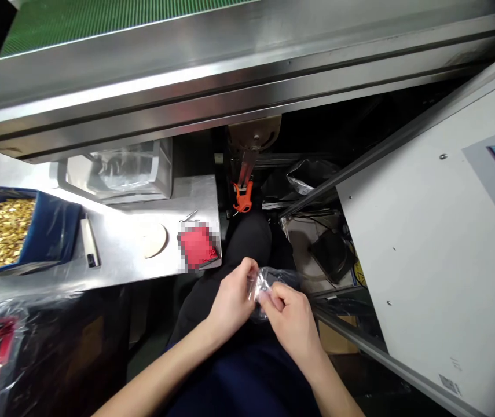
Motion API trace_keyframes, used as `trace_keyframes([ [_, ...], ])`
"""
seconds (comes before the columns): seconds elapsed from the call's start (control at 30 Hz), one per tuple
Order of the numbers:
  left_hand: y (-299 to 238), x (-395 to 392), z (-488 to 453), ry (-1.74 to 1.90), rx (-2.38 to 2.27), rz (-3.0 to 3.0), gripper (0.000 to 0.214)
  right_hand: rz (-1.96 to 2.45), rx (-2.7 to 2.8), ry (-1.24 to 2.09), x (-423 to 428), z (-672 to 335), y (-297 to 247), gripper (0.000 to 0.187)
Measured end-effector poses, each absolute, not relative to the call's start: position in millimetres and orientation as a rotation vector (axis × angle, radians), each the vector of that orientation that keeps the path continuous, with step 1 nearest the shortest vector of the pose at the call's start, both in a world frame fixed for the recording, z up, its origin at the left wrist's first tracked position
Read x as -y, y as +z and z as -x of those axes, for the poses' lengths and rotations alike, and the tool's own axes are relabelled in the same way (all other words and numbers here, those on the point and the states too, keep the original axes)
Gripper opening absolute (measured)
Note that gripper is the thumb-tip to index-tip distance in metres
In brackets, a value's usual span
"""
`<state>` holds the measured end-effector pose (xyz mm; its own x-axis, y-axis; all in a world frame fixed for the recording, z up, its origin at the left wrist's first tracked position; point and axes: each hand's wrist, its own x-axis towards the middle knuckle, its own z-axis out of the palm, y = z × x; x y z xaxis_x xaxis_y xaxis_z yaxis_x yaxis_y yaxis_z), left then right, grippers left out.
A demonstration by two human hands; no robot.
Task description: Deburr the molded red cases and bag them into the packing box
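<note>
Over my lap, a clear plastic bag (267, 278) is gathered between both hands. My left hand (236, 292) pinches its left edge, fingers curled. From the right, my right hand (288, 310) grips the same bag, thumb pressed against the bunched film. Whether anything lies inside the bag, I cannot make out. Left of my knees, a red item (198, 246), partly blurred out, rests on the metal table (121, 278) close to its right end. Beside it are a pale round disc (154, 240) and a small thin metal tool (189, 216).
A blue bin (56, 231) of gold-coloured pieces (2, 231) stands at left, a box cutter (90, 242) beside it. Behind is a clear-fronted bin (112, 174). An orange air gun (242, 198) hangs ahead. A conveyor frame (230, 63) crosses above; a white panel (438, 249) slants at right.
</note>
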<state>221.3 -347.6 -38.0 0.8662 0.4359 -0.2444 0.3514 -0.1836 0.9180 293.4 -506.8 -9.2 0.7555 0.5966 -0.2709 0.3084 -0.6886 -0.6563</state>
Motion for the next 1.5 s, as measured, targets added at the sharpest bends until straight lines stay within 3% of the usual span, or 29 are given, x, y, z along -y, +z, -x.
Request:
trace_keyframes([
  [0.1, -34, 332, -219, 0.288, -0.829, -1.769, 0.015, 2.606, 0.732, 0.511, 509, -292, -12, 0.04],
  [0.23, -27, 329, -190, 0.265, -0.756, -1.804, 0.015, 2.646, 0.911, 0.441, 497, -289, -14, 0.009],
  [0.37, -31, 336, -147, 0.077, -0.694, -1.824, 0.017, 2.47, 0.722, 0.612, 468, -288, -5, 0.043],
  [0.4, -33, 334, -136, 0.057, -0.723, -1.814, 0.016, 2.414, 0.719, 0.721, 462, -291, -1, 0.044],
  [0.5, -41, 321, -101, -0.013, -0.867, -1.682, 0.006, 2.041, 0.903, 1.202, 451, -304, 3, 0.021],
  [0.6, -46, 310, -70, -0.101, -1.032, -1.462, 0.02, 1.712, 0.641, 1.437, 441, -306, -10, 0.046],
  [0.7, -47, 310, -49, -0.069, -1.104, -1.353, 0.031, 1.447, 0.072, 1.449, 417, -289, -33, 0.052],
  [0.8, -43, 314, -41, 0.0, -1.125, -1.347, 0.035, 1.285, -0.153, 1.465, 386, -267, -52, 0.056],
  [1.07, -40, 314, -42, 0.121, -1.11, -1.489, 0.034, 1.277, -0.214, 1.273, 353, -258, -71, 0.05],
  [1.23, -40, 310, -49, 0.135, -1.09, -1.606, 0.033, 1.405, -0.037, 1.001, 380, -278, -38, 0.039],
  [1.43, -29, 306, -75, 0.187, -0.974, -1.829, 0.028, 1.823, 0.88, 0.73, 450, -275, 48, 0.005],
  [1.5, -26, 307, -85, 0.197, -0.925, -1.85, 0.025, 1.904, 1.198, 0.654, 467, -264, 58, 0.004],
])
